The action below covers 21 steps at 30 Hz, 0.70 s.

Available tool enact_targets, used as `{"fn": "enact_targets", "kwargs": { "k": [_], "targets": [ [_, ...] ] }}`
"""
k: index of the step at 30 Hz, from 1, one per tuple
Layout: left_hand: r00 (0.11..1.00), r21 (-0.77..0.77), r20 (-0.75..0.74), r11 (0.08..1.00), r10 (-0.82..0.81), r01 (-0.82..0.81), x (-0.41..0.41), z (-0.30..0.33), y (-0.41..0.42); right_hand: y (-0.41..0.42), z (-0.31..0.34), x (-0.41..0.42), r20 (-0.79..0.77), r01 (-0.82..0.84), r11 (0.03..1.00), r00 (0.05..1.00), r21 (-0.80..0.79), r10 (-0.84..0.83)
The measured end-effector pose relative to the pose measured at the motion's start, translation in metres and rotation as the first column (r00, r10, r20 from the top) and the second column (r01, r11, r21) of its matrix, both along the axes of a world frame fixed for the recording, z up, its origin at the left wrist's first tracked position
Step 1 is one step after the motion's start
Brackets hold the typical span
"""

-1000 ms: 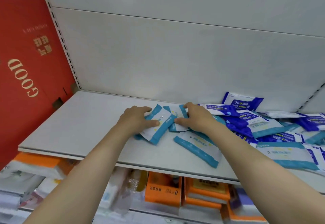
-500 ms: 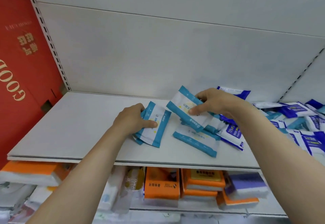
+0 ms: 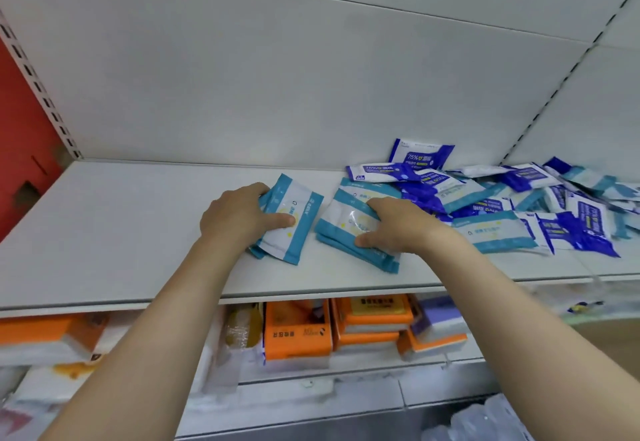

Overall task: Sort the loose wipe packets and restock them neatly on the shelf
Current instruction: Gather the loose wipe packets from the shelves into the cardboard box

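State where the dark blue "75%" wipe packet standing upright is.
In the head view, the dark blue "75%" plastic wipe packet leans against the shelf's white back panel, right of centre, behind the loose packet pile.

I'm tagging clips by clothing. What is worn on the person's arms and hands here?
Nothing shows: the left hand and right hand have no gloves, and no rings, watch or bracelet can be seen. Both forearms are uncovered up to the frame's edge, so no sleeve shows.
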State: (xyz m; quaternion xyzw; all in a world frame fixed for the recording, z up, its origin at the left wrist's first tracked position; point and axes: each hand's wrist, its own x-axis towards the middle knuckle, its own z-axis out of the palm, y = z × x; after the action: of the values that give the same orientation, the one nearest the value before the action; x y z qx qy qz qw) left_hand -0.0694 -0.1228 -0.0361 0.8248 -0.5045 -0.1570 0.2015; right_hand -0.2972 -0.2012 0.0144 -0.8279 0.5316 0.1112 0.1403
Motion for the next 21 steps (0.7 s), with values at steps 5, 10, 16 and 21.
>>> {"fn": "enact_targets", "kwargs": {
  "k": [5,10,16,21],
  "targets": [
    [0.995,-0.028,-0.076,0.997,0.064,-0.066,-0.013,-0.002,0.018,0.007,-0.006,-0.005,0.031,0.051,0.999,0.998,-0.018,-0.051],
    [0.962,-0.075,-0.260,0.992,0.077,-0.100,-0.054,0.004,0.037,0.023,-0.017,-0.036,0.230,0.049,0.998,0.972,0.026,-0.054],
    [0.953,-0.293,-0.301,0.952,-0.010,-0.083,-0.164,0.033,0.048,0.046,0.010,-0.167,0.606,0.233,0.972,0.769,0.031,-0.204],
    [0.920,-0.402,-0.335,0.914,-0.203,0.055,-0.310,0.046,0.047,0.074,0.022,-0.319,0.651,0.325,0.936,0.741,-0.136,-0.163]
  ]
}}
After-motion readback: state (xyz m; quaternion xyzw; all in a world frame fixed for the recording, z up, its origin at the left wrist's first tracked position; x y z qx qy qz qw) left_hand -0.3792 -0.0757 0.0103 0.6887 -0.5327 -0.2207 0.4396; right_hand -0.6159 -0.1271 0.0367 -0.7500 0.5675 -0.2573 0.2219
